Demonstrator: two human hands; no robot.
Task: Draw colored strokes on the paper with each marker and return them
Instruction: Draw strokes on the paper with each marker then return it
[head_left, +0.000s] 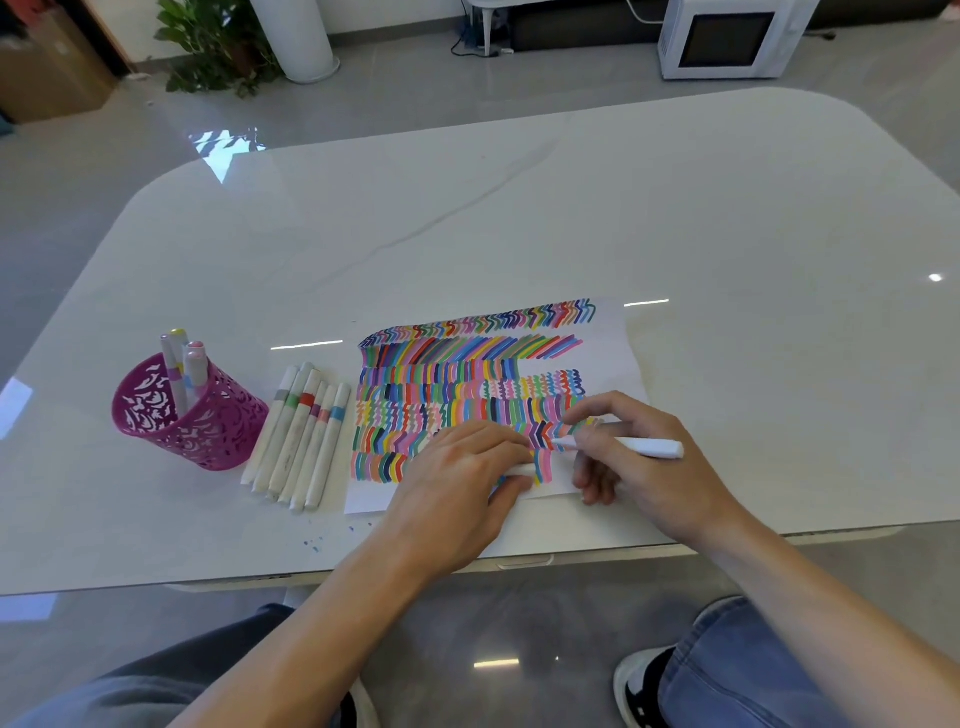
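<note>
A white sheet of paper, covered in rows of coloured strokes, lies near the table's front edge. My right hand grips a white marker with its tip touching the lower right rows of strokes. My left hand rests on the paper's lower part and pinches a small white marker cap between thumb and fingers. Several white markers with coloured bands lie side by side just left of the paper. A pink perforated pen cup further left holds several upright markers.
The white glossy table stretches far behind the paper. Small blue ink specks dot the table near its front edge. My knees and a shoe show below the table edge. A microwave, a plant and a white column stand on the floor beyond.
</note>
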